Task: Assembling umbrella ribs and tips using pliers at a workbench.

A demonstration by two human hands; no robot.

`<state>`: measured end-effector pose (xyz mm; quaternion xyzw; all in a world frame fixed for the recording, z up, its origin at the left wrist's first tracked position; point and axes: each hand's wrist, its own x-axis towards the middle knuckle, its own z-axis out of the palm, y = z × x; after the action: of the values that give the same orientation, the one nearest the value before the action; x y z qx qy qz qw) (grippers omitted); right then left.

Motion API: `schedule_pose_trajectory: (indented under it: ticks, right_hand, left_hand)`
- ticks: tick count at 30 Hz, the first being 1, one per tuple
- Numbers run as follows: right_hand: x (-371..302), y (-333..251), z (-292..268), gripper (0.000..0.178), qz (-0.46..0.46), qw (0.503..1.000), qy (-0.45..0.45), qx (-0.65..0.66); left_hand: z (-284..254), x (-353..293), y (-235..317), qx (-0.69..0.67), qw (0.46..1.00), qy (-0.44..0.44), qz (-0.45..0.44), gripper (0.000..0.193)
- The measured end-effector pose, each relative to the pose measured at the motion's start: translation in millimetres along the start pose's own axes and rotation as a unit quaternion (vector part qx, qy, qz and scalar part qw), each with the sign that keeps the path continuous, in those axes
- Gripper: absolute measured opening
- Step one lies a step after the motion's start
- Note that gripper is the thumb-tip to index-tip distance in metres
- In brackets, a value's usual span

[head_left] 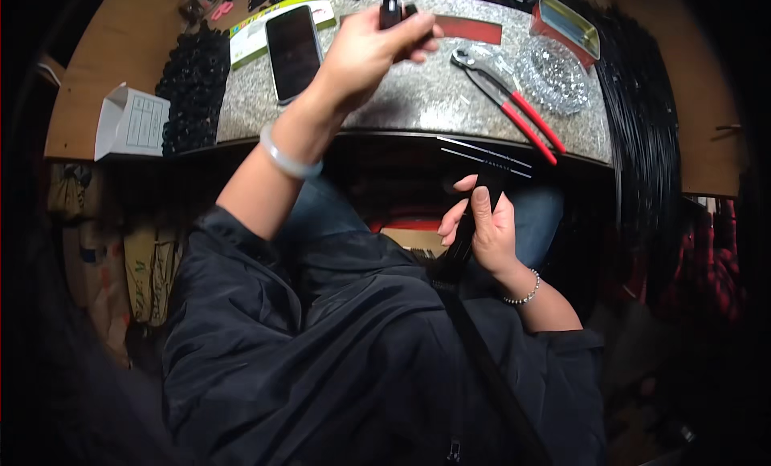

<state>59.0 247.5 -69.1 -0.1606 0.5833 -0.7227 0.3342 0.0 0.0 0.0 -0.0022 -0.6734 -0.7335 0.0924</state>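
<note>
My left hand reaches over the far part of the grey speckled work surface, its fingers closed around a small black piece whose kind I cannot make out. Below the surface's near edge, above my lap, my right hand grips a long flat black strap-like piece between thumb and fingers. Bright thin lines cross its upper end, blurred. Pliers with red handles rest on the surface beyond my right hand. A dark-screened phone lies beside my left wrist.
A coil of clear shiny material sits right of the pliers, near an open tin. A flat red bar lies at the back. Long black strands hang at right. Small black parts are heaped left, beside a white box.
</note>
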Motion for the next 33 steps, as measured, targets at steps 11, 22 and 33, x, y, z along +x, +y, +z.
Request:
schedule_pose_trajectory:
  ticks: [11,22,33]
  right_hand:
    - [-16.7,7.7,29.7,0.039,0.0,0.998,-0.046,0.042]
    - [-18.7,12.7,30.4,0.035,-0.005,0.997,-0.068,0.022]
    - [-13.8,12.7,30.0,0.035,0.012,0.997,-0.065,0.035]
  left_hand:
    - [17.2,-140.9,-30.9,-0.352,0.925,-0.048,-0.135,0.029]
    - [30.1,-136.2,-45.2,-0.383,0.911,-0.057,-0.141,0.041]
    - [34.6,-128.0,-43.3,-0.344,0.931,-0.034,-0.12,0.039]
